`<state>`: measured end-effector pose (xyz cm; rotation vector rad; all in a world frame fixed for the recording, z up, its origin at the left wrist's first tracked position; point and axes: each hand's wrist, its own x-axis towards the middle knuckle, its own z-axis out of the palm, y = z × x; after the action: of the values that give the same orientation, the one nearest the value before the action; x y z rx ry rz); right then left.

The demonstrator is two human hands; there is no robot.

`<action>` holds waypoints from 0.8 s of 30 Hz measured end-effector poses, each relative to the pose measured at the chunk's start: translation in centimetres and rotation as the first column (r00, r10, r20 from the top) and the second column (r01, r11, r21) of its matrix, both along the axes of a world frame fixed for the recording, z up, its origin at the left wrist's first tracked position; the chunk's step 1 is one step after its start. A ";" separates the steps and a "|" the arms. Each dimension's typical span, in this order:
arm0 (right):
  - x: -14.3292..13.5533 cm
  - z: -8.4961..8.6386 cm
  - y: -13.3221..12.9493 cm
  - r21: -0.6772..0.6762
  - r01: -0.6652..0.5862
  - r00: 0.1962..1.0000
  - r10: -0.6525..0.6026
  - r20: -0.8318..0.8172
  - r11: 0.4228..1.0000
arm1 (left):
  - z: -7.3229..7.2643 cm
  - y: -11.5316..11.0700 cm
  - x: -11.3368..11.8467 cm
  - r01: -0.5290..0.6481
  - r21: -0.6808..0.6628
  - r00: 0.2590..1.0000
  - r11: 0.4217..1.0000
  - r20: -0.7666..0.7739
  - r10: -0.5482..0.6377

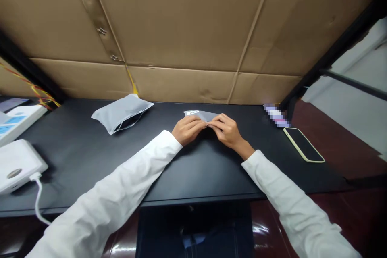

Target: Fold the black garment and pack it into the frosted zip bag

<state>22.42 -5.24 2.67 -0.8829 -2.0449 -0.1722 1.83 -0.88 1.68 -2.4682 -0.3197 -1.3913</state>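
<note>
Near the middle of the black table [193,173], my left hand [188,130] and my right hand [226,130] meet fingertip to fingertip. Both pinch the near edge of a small translucent grey bag [208,115], which has a white label at its upper left. The fingers cover much of that edge. Further left lies a second grey zip bag [122,111], its mouth gaping toward the front right, with neither hand on it.
A phone [304,145] and a blurred packet [276,115] lie on the right. At the left are a white device [21,166] with a cable and a white power strip [21,123]. Cardboard [181,28] walls the back.
</note>
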 end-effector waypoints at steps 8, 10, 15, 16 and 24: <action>-0.4 0.8 -0.8 -0.030 -0.007 0.998 0.005 -0.059 1.000 | 0.7 0.5 -0.9 0.126 0.103 0.984 0.987 -0.137 -0.112; -0.5 0.9 -0.9 -0.033 -0.004 0.997 0.002 -0.074 0.999 | 0.8 0.5 -0.8 0.124 0.120 0.984 0.985 -0.142 -0.106; -0.5 0.8 -1.2 -0.001 -0.008 0.993 0.008 -0.116 1.000 | 1.2 0.0 -0.2 0.142 0.127 0.984 0.982 -0.129 -0.125; -0.5 0.7 -1.3 0.006 -0.014 0.993 0.014 -0.118 1.000 | 1.4 -0.1 -0.1 0.145 0.120 0.983 0.982 -0.129 -0.129; -0.1 -0.1 0.0 0.048 -0.013 1.000 0.013 0.001 0.999 | 1.4 0.2 -0.3 0.104 0.145 0.988 0.984 -0.127 -0.086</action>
<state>22.30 -5.26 2.57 -0.8397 -2.0385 -0.2130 1.57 -0.69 3.11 -2.4558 -0.0674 -1.2450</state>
